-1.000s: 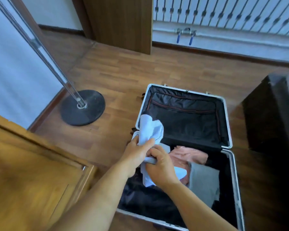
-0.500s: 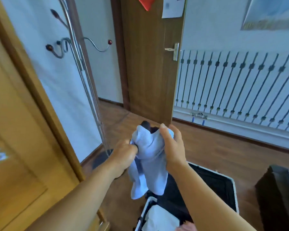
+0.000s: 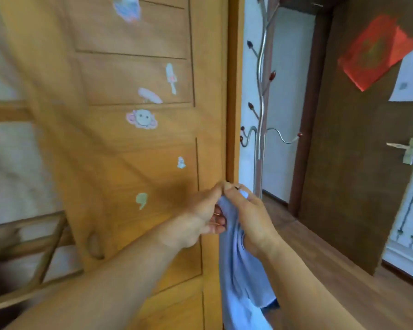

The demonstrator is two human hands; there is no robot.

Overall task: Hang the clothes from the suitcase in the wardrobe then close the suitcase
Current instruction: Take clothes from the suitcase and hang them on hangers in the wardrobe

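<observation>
A pale blue garment (image 3: 242,277) hangs from both my hands in front of the wooden wardrobe door (image 3: 134,144). My left hand (image 3: 200,215) grips its top edge with curled fingers. My right hand (image 3: 250,215) pinches the same top part from the right, its fingertips meeting those of the left hand. The cloth falls down between my forearms to the bottom of the view. The wardrobe door carries several stickers and stands close in front of my hands. The suitcase is out of view.
A metal coat stand (image 3: 260,129) with curved hooks rises just right of the wardrobe. A dark brown room door (image 3: 358,163) with a metal handle (image 3: 408,151) and a red paper fills the right side. Wooden floor (image 3: 332,270) lies below it.
The view has swung up and left from the open suitcase on the floor to the wardrobe door. Both hands lifted the blue garment out and now hold it up by its top.
</observation>
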